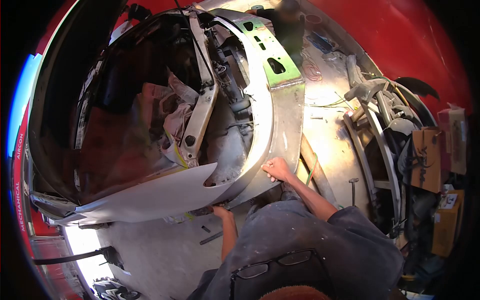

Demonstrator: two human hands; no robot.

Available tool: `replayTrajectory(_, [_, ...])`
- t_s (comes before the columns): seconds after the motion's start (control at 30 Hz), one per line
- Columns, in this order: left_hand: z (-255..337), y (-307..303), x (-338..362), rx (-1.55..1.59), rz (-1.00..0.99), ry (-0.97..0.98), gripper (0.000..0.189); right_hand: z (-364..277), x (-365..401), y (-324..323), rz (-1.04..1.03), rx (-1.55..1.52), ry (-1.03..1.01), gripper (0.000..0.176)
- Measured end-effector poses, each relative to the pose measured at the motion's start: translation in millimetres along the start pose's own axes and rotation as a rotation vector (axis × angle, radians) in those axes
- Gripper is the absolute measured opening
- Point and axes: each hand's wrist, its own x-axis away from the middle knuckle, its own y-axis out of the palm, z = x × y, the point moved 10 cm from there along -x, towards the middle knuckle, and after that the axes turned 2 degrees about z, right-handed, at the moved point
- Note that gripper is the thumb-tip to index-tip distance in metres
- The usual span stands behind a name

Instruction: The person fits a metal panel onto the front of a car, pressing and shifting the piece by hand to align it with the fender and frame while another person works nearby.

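A car front, stripped to bare metal, fills the left and middle of the view. Its curved front panel (280,115) runs from the top centre down to my hands. My right hand (277,169) is curled in a fist over that panel's lower edge. Below the grey fender (150,192), my left hand (220,210) reaches under the bottom edge. Its fingers are partly hidden next to a small dark part (201,211). Crumpled paper (172,117) sits inside the open engine bay. Glasses (275,264) hang on my shirt front.
A hammer (353,189) and a wooden plank (318,175) lie on the concrete floor to my right. Cardboard boxes (426,156) and car parts crowd the right side. Loose wires (313,73) lie near another person (288,22) at the top. A dark rod (212,238) lies near my left arm.
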Motion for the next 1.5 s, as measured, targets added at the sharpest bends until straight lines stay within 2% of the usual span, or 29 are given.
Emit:
replayTrajectory(0.23, [-11, 0, -11, 0.118, -0.041, -0.081, 0.044, -5, 8, -2, -0.006, -0.014, -0.015, 0.032])
replayTrajectory(0.33, [-21, -7, -25, 0.116, 0.013, -0.107, 0.043, -1, 16, -2, -0.036, -0.220, -0.045, 0.031])
replayTrajectory(0.5, [-30, -20, -47, 0.168, 0.000, -0.079, 0.040, 35, 54, -57, 0.343, -0.405, -0.084, 0.033])
replayTrajectory(0.67, [-28, -26, -41, 0.057, 0.157, -0.032, 0.045, 131, 82, -93, 0.741, -0.632, 0.127, 0.041])
replayTrajectory(0.77, [-25, -26, -28, -0.021, 0.163, -0.092, 0.045, 190, 71, -75, 0.860, -0.840, 0.320, 0.057])
replayTrajectory(0.83, [-15, -22, -16, -0.028, 0.192, -0.080, 0.046, 246, 38, -49, 0.738, -0.943, 0.349, 0.082])
replayTrajectory(0.9, [-21, -26, -21, -0.020, 0.202, -0.100, 0.046, 252, 22, -28, 0.670, -1.057, 0.471, 0.098])
replayTrajectory(0.93, [-27, -29, -29, -0.008, 0.193, -0.123, 0.046, 237, 15, -21, 0.577, -1.112, 0.459, 0.103])
replayTrajectory(0.97, [-35, -34, -35, 0.001, 0.186, -0.141, 0.045, 227, 14, -24, 0.603, -1.082, 0.455, 0.102])
replayTrajectory(1.0, [-32, -34, -32, -0.029, 0.190, -0.155, 0.030, 218, 13, -23, 0.626, -1.059, 0.454, 0.100])
replayTrajectory(1.07, [1, -27, -20, -0.706, 0.071, 0.019, 0.018, 181, 21, -21, 0.668, -1.068, 0.485, 0.095])
replayTrajectory(1.1, [8, -15, -16, -1.050, -0.005, 0.107, 0.012, 179, 12, -18, 0.624, -1.105, 0.446, 0.096])
replayTrajectory(1.13, [10, -12, -18, -1.254, 0.017, 0.183, 0.006, 184, 4, -18, 0.585, -1.146, 0.408, 0.096])
replayTrajectory(1.27, [-25, -36, -35, -0.420, 0.136, -0.023, 0.022, 215, -14, -21, 0.544, -1.236, 0.353, 0.094])
replayTrajectory(1.33, [-51, -51, -49, -0.130, 0.219, -0.142, 0.023, 204, -9, -24, 0.572, -1.243, 0.353, 0.090])
replayTrajectory(1.4, [-59, -55, -55, 0.044, 0.252, -0.171, 0.022, 204, -11, -21, 0.581, -1.247, 0.354, 0.087])
replayTrajectory(1.5, [-57, -50, -63, 0.076, 0.173, -0.082, 0.022, 204, -12, -22, 0.566, -1.248, 0.351, 0.083])
